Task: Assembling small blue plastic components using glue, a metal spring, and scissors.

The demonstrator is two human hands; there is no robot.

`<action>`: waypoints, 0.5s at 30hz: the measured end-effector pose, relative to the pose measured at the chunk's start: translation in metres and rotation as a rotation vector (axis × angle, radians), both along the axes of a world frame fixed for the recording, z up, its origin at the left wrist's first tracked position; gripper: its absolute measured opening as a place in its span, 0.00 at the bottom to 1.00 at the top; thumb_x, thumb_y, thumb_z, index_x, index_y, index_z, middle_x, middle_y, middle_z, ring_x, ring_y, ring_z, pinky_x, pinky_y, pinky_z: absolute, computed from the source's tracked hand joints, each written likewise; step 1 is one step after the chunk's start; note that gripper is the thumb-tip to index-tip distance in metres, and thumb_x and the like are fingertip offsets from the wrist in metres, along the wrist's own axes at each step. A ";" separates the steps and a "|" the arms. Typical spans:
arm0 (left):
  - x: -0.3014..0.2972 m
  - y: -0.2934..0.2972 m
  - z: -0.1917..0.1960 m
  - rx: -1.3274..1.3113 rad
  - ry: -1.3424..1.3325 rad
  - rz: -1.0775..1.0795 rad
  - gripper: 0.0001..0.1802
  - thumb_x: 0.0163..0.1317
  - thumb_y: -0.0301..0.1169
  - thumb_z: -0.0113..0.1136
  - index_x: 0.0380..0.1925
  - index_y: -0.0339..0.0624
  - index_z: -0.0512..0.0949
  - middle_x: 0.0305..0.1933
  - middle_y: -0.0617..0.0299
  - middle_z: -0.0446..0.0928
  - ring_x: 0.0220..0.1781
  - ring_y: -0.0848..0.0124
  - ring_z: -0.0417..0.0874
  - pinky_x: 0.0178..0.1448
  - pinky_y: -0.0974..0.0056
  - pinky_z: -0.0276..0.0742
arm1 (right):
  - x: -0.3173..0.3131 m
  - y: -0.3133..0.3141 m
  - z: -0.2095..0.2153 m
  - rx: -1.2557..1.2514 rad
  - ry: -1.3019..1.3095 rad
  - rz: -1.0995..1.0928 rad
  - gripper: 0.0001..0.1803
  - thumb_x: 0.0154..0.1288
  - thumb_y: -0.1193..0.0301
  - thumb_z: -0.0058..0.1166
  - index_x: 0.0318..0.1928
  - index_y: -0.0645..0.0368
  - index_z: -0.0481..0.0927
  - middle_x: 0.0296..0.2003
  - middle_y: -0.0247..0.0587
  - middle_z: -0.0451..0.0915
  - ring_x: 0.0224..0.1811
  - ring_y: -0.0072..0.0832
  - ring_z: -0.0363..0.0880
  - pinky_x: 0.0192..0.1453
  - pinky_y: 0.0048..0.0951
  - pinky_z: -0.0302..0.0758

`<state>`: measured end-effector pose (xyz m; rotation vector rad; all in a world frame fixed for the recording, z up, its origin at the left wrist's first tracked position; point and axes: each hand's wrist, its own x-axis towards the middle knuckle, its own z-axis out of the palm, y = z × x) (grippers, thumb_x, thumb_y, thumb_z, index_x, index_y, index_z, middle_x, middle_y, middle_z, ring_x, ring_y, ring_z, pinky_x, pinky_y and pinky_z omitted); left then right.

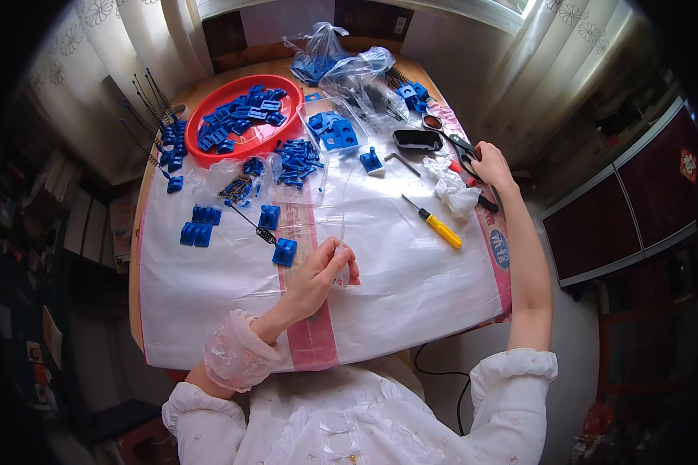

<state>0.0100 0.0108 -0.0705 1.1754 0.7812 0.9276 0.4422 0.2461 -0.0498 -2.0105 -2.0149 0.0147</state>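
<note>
Near the middle of the table, my left hand (323, 271) is closed with fingertips pinched on a thin clear plastic strand (343, 213), which runs up across the white sheet. My right hand (492, 165) reaches to the right edge, its fingers closed round black-handled scissors (463, 146); the blades are mostly hidden. Just left of my left hand sits a blue plastic block (285, 252) with a black spring and rod (257, 227) leaning out of it. Another blue block (268, 217) lies behind it, and paired blue blocks (196, 234) lie further left.
A red basin (196, 147) of blue parts stands at the back left, near small blue pieces (298, 163). Plastic bags (361, 77) fill the back. A yellow screwdriver (442, 230), hex key (403, 164), crumpled tissue (454, 190) and black case (417, 140) lie at right.
</note>
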 end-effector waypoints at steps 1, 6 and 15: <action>0.000 -0.001 0.001 0.023 0.030 -0.002 0.12 0.83 0.36 0.46 0.42 0.40 0.73 0.36 0.61 0.80 0.39 0.73 0.83 0.48 0.68 0.76 | -0.001 0.005 -0.004 -0.039 -0.012 -0.048 0.17 0.60 0.68 0.65 0.46 0.67 0.83 0.50 0.60 0.85 0.55 0.50 0.85 0.60 0.43 0.79; -0.005 -0.002 0.002 0.068 0.112 0.009 0.13 0.83 0.36 0.46 0.42 0.39 0.73 0.35 0.64 0.79 0.38 0.76 0.81 0.45 0.70 0.74 | -0.014 0.016 0.009 -0.204 -0.072 -0.114 0.24 0.53 0.63 0.71 0.44 0.71 0.84 0.44 0.64 0.86 0.51 0.52 0.87 0.55 0.45 0.82; -0.005 -0.003 0.008 0.137 0.169 0.009 0.11 0.83 0.35 0.46 0.45 0.41 0.74 0.35 0.67 0.79 0.37 0.80 0.78 0.44 0.72 0.72 | 0.049 -0.016 0.044 -0.009 -0.088 -0.161 0.23 0.53 0.63 0.71 0.47 0.62 0.86 0.42 0.53 0.88 0.48 0.48 0.88 0.53 0.45 0.81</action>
